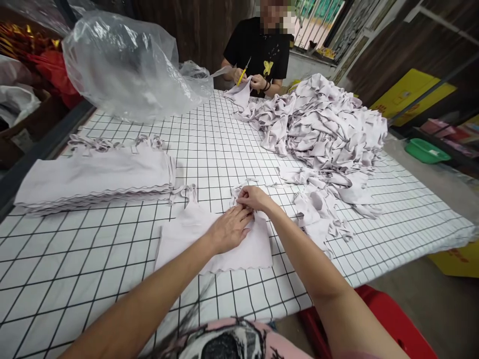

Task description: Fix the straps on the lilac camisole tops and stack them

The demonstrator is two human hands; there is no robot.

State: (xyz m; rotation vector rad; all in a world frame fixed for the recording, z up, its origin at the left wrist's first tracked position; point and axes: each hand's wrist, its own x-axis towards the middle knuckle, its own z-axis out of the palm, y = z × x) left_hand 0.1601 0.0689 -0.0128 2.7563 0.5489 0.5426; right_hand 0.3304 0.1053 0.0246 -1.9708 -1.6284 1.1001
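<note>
A pale lilac camisole (pixel 209 244) lies flat on the checked table in front of me, its wavy hem towards me and its straps pointing away. My left hand (pixel 231 229) rests flat on the upper right part of it with the fingers stretched out. Just beyond, my right hand (pixel 253 198) is closed in a pinch at the right strap (pixel 235 192) of the camisole. Part of that strap is hidden behind the fingers. The left strap lies loosely curled on the cloth.
A neat stack of camisoles (pixel 97 177) lies on the left. A large heap of the same garments (pixel 322 119) covers the back right, with loose ones (pixel 318 209) nearer. Across the checked table (pixel 202 134), a person holds yellow scissors (pixel 241 76) and a garment. A plastic bag (pixel 123 70) sits back left.
</note>
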